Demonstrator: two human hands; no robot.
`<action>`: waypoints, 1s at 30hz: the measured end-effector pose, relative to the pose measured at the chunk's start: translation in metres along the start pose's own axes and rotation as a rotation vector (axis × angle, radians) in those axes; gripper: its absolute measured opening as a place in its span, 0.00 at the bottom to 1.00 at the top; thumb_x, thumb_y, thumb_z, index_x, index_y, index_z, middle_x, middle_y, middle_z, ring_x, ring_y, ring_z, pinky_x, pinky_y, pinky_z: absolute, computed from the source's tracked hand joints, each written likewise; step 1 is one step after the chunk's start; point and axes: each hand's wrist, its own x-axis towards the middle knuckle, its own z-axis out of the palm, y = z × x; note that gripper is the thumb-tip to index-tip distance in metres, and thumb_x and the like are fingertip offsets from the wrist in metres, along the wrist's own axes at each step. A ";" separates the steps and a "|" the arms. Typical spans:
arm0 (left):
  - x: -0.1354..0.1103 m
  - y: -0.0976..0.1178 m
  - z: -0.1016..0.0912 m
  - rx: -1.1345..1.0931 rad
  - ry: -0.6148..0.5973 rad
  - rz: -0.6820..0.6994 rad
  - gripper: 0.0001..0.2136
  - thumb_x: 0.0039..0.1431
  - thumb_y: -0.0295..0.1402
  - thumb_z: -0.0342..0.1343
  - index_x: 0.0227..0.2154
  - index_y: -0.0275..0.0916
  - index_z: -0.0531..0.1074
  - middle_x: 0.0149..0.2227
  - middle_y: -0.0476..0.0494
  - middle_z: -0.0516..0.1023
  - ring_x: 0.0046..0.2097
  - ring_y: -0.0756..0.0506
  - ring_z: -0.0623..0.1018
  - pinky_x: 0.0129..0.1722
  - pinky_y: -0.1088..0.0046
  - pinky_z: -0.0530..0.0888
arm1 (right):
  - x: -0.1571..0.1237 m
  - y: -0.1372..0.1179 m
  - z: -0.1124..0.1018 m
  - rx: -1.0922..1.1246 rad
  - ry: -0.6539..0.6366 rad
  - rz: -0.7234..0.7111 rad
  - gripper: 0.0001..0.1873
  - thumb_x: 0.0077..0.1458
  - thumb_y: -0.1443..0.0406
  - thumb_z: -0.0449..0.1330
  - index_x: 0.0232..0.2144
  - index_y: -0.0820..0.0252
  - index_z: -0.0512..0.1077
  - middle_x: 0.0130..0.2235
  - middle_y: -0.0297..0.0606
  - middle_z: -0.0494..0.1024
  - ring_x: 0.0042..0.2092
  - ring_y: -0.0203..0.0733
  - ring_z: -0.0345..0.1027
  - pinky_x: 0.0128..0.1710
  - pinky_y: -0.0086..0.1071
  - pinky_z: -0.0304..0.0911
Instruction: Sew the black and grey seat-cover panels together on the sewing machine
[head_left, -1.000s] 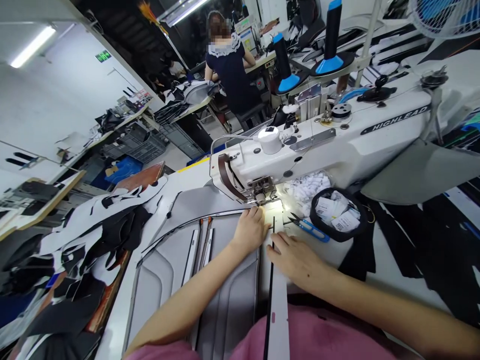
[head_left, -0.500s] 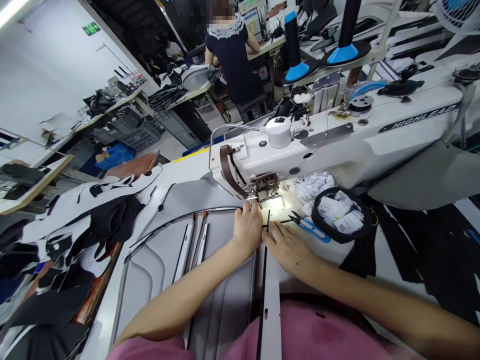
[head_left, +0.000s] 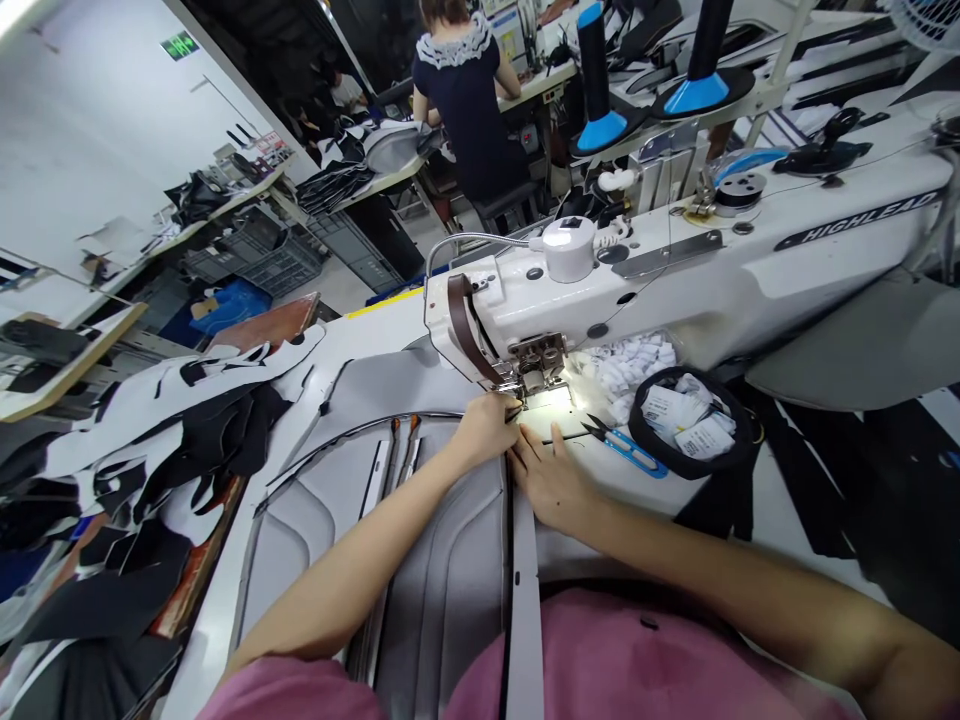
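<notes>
A grey padded cover panel (head_left: 457,560) with curved stitched channels and black piping lies under my arms and reaches the sewing machine's needle area (head_left: 531,385). At its right edge runs a long pale strip (head_left: 525,610) with a black border, coming toward my lap. My left hand (head_left: 486,430) is closed at the panel's edge, fingertips pinched right beside the presser foot; what exactly sits between them is partly hidden. Flat over the strip's upper end lies my right hand (head_left: 553,482), its fingers stretched and apart, close to my left fingertips.
Blue thread snips (head_left: 630,452) lie right of my right hand, beside a black fabric-rimmed holder (head_left: 645,430) of white labels. Thread cones (head_left: 600,100) stand behind the machine arm (head_left: 675,270). Cut pieces (head_left: 202,430) pile up at left. A person (head_left: 472,110) sits farther back.
The strip has shifted left, against the panel's edge. My left hand has moved slightly left and its fingers have pinched; my right hand has moved left and spread its fingers.
</notes>
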 end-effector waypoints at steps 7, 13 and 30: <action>0.000 -0.002 0.004 -0.073 0.000 0.018 0.07 0.40 0.21 0.47 0.18 0.39 0.60 0.18 0.54 0.56 0.23 0.50 0.56 0.26 0.71 0.53 | 0.000 -0.003 -0.005 -0.014 -0.044 0.044 0.28 0.58 0.73 0.47 0.61 0.74 0.60 0.62 0.61 0.60 0.65 0.60 0.50 0.59 0.68 0.46; 0.001 -0.006 0.009 -0.157 0.050 0.001 0.09 0.41 0.21 0.47 0.18 0.40 0.54 0.18 0.54 0.56 0.22 0.51 0.54 0.26 0.71 0.52 | 0.000 0.003 -0.006 0.015 0.004 0.000 0.28 0.58 0.71 0.48 0.60 0.76 0.60 0.63 0.61 0.59 0.65 0.60 0.48 0.59 0.67 0.47; 0.000 0.007 0.010 0.017 0.014 -0.117 0.08 0.45 0.21 0.48 0.27 0.38 0.69 0.27 0.44 0.74 0.29 0.46 0.71 0.29 0.71 0.62 | -0.002 0.003 -0.007 0.002 0.000 -0.009 0.26 0.59 0.72 0.48 0.59 0.75 0.61 0.61 0.61 0.62 0.64 0.61 0.50 0.58 0.69 0.48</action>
